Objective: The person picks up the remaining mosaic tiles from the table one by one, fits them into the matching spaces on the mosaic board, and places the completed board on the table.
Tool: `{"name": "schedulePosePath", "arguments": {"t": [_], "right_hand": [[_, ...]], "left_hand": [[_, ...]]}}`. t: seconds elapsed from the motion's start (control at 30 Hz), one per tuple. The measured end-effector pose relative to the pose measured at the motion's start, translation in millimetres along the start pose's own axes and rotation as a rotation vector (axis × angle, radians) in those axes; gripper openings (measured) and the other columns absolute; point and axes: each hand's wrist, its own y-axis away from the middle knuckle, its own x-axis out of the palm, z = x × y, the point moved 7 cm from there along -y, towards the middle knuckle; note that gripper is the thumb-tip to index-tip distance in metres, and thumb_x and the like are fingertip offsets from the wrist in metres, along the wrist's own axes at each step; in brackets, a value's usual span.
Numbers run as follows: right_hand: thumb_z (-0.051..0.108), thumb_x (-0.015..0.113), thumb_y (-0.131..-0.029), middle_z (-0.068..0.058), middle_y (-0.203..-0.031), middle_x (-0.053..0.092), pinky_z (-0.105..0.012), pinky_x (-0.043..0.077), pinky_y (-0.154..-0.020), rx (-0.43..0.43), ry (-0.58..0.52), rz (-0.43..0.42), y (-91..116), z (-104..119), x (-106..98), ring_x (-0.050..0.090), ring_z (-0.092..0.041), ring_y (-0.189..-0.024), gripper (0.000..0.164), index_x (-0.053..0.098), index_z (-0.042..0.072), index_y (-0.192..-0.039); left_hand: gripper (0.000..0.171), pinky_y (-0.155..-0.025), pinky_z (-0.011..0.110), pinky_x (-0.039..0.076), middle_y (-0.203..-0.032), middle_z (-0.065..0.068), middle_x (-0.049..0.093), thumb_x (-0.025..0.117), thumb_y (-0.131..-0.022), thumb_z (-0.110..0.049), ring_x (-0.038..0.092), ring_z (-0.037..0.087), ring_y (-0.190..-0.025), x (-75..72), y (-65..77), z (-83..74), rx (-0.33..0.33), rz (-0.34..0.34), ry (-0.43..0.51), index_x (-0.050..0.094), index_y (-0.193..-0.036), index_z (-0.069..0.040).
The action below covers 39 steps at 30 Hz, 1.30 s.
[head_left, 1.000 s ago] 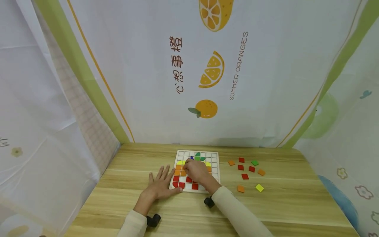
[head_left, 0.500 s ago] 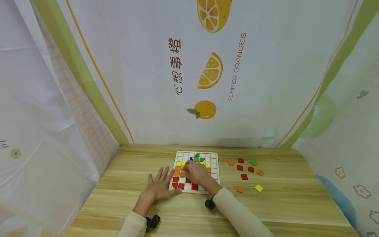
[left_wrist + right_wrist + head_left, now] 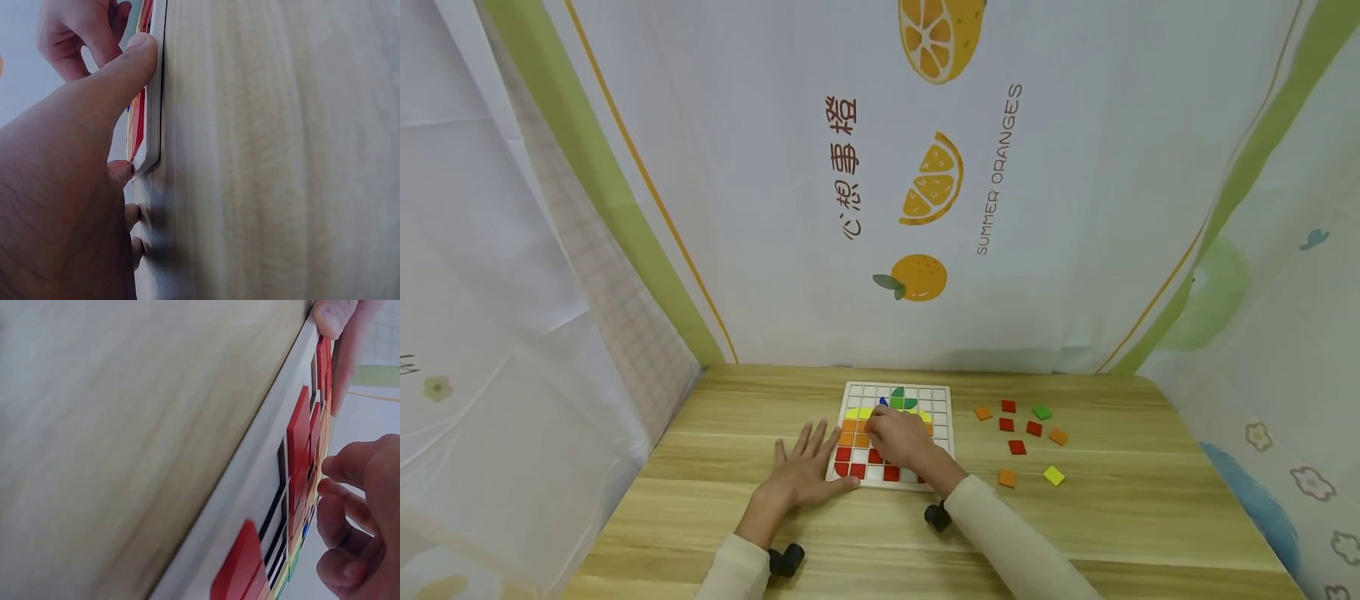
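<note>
A white square grid board (image 3: 938, 395) lies on the table with red, orange, yellow, green and blue tiles set in its cells. My left hand (image 3: 805, 477) is spread at its left side, the thumb (image 3: 134, 59) resting on the near edge. Above the middle of the board is my right hand (image 3: 901, 437), its fingers bent and the tips down at the orange and yellow rows. In the right wrist view, the thumb and forefinger (image 3: 334, 467) nearly meet at the board's surface. Whether a tile sits between them is hidden.
To the right of the board lie several loose tiles, among them a red tile (image 3: 1017, 447), a green tile (image 3: 1041, 412), an orange tile (image 3: 1007, 478) and a yellow tile (image 3: 1054, 476). A curtain (image 3: 775, 250) printed with oranges hangs behind the wooden table (image 3: 1120, 517).
The head view has shifted slightly. My right wrist has turned a little, while its fingertips stay at the same spot on the board. The left hand has not moved.
</note>
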Motion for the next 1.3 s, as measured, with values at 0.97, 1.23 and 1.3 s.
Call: {"name": "schedulePosePath", "arguments": {"t": [0.97, 1.23, 1.3], "right_hand": [[0.016, 0.078, -0.096, 0.008, -0.094, 0.068, -0.017, 0.043, -0.056, 0.086, -0.076, -0.152, 50, -53, -38, 0.052, -0.005, -0.069, 0.005, 0.074, 0.018, -0.097], [0.013, 0.078, -0.097, 0.006, -0.097, 0.071, -0.022, 0.049, -0.064, 0.223, -0.153, -0.146, 68, -86, -47, 0.056, -0.009, -0.076, 0.007, 0.075, 0.016, -0.102], [0.013, 0.077, -0.097, 0.006, -0.098, 0.072, -0.024, 0.048, -0.063, 0.255, -0.159, -0.151, 72, -94, -50, 0.055, -0.01, -0.074, 0.007, 0.075, 0.016, -0.103]], "left_hand": [[0.11, -0.122, 0.082, -0.007, -0.181, 0.011, 0.009, 0.061, -0.088, -0.082, 0.002, 0.04, -0.168, 18.3, -14.1, 16.7, 0.008, -0.055, 0.043, 0.024, -0.172, -0.02], [0.113, -0.121, 0.083, -0.007, -0.181, 0.012, 0.009, 0.061, -0.087, -0.084, 0.002, 0.041, -0.168, 19.6, -15.1, 17.3, 0.005, -0.054, 0.049, 0.024, -0.172, -0.019], [0.113, -0.121, 0.083, -0.007, -0.18, 0.013, 0.012, 0.063, -0.086, -0.083, 0.004, 0.042, -0.167, 18.0, -14.6, 16.3, 0.012, -0.07, 0.068, 0.028, -0.171, -0.017]]}}
